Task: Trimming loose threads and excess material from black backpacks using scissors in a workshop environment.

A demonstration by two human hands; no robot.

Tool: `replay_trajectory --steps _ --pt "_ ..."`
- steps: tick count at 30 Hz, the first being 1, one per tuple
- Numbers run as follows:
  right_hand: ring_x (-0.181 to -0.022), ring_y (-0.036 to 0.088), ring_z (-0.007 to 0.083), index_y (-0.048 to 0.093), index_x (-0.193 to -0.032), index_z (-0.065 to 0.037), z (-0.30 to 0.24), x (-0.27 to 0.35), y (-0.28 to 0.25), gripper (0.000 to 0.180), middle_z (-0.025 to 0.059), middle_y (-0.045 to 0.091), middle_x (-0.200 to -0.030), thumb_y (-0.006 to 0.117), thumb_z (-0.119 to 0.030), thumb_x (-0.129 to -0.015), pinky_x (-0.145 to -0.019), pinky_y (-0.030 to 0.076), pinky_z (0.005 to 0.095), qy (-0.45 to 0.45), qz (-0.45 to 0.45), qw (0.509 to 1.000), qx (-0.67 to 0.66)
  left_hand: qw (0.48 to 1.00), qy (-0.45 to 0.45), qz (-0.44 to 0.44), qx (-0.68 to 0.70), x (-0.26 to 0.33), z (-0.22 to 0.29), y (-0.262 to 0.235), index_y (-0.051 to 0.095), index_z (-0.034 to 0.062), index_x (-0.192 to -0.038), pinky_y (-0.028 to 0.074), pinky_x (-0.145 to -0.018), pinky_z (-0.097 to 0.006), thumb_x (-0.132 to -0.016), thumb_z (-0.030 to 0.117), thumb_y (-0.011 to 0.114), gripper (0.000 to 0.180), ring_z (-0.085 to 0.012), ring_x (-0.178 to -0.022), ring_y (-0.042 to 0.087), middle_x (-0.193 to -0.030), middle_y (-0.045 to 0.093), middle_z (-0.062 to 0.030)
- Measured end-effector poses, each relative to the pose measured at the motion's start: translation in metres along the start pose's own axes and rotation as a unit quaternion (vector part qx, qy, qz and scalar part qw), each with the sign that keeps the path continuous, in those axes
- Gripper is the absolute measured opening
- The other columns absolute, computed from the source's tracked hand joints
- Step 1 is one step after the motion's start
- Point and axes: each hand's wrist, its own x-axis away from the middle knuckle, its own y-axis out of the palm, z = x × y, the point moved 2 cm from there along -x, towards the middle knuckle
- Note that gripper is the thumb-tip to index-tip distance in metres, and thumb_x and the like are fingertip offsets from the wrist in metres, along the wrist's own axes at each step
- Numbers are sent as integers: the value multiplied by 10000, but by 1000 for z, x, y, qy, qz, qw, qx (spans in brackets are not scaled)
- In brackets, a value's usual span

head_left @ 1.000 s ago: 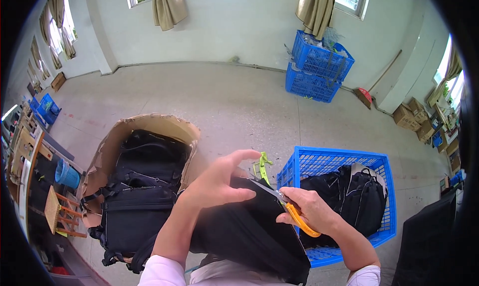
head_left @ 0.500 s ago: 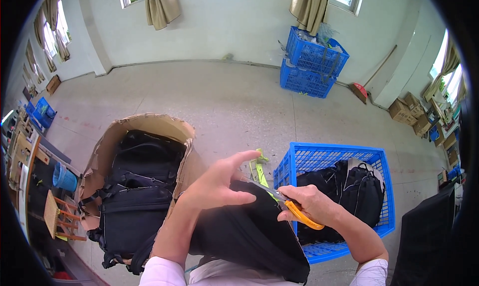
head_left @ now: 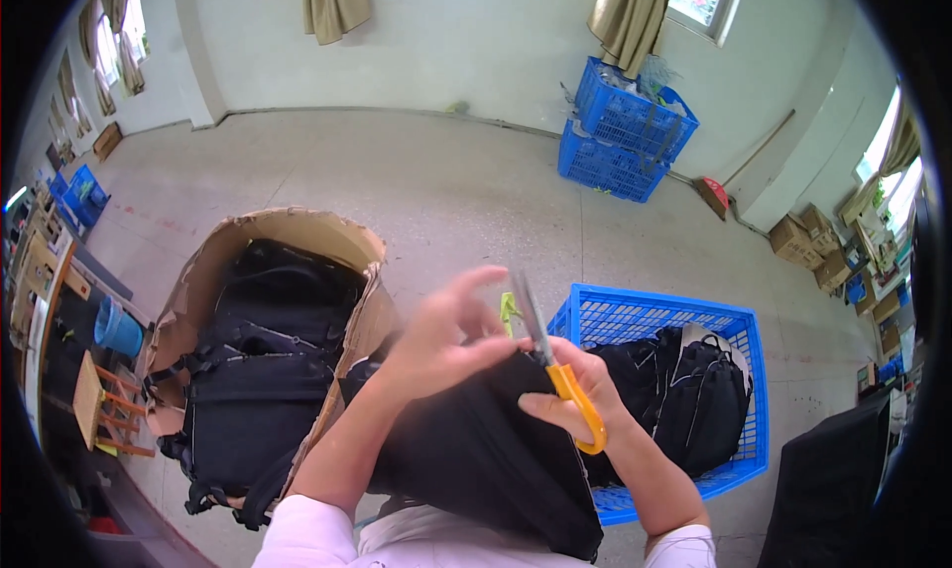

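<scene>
My right hand [head_left: 573,390] grips a pair of scissors [head_left: 570,395] by the yellow-orange handle, blades upward. Close beside the blades is my left hand [head_left: 446,335], slightly blurred, with index finger and thumb apart; nothing shows in it. Its thumb tip comes near my right fingers. Beneath both hands, a black fabric bag [head_left: 476,459] lies across my lap, partly covered by my left forearm. Beyond the hands, a bright yellow-green strip [head_left: 508,313] appears, mostly hidden.
A torn-edged cardboard box [head_left: 372,315] on the left holds black backpacks [head_left: 263,409]. The blue crate [head_left: 662,298] on the right holds more black bags [head_left: 704,399]. Stacked blue crates [head_left: 630,122] and a broom with red dustpan [head_left: 716,193] stand by the far wall. A wooden stool [head_left: 89,399] is at left.
The scissors have swung from pointing left to pointing upward as my right hand moved left. My left hand shifted slightly left and down. The head view moved a little.
</scene>
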Motion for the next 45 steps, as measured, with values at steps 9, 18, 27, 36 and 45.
replay_trajectory --steps 9,18,27,36,45 --pt "-795 596 98 513 -1134 11 0 9 -36 587 41 614 -920 704 -63 -584 -752 450 204 -92 151 968 -178 864 -209 114 444 115 -126 -33 502 41 -1227 447 -882 -308 -821 139 630 437 -146 -1038 547 -1119 597 -51" --pt "-790 530 51 504 -1133 -25 98 25 -88 462 3 567 -903 664 -129 -712 -711 413 173 -171 298 909 -237 982 64 93 149 15 22 -67 613 -29 -1078 476 -774 -243 -756 -39 593 323 -102 -854 600 -930 662 -60" --pt "-651 472 113 497 -1184 -47 21 103 -64 641 20 480 -804 790 -328 -689 -588 404 232 -77 222 941 242 964 8 -241 -107 -27 -14 -21 608 -68 -1027 450 -732 -217 -767 -28 662 268 -48 -803 538 -873 664 -29" --pt "-698 500 227 528 -1084 -87 -37 80 -61 656 84 480 -763 760 -497 -628 -571 437 337 -28 26 830 556 953 8 -294 -67 -18 -41 24 605 -4 -1007 464 -679 -316 -714 57 637 301 -273 -691 591 -807 613 -197" --pt "-693 500 223 538 -1056 -93 -45 81 -58 584 92 482 -747 745 -482 -673 -551 425 325 -5 -2 803 596 961 18 -273 -37 -12 -46 24 610 -54 -1028 463 -697 -225 -749 3 693 297 -64 -755 565 -845 678 -85"
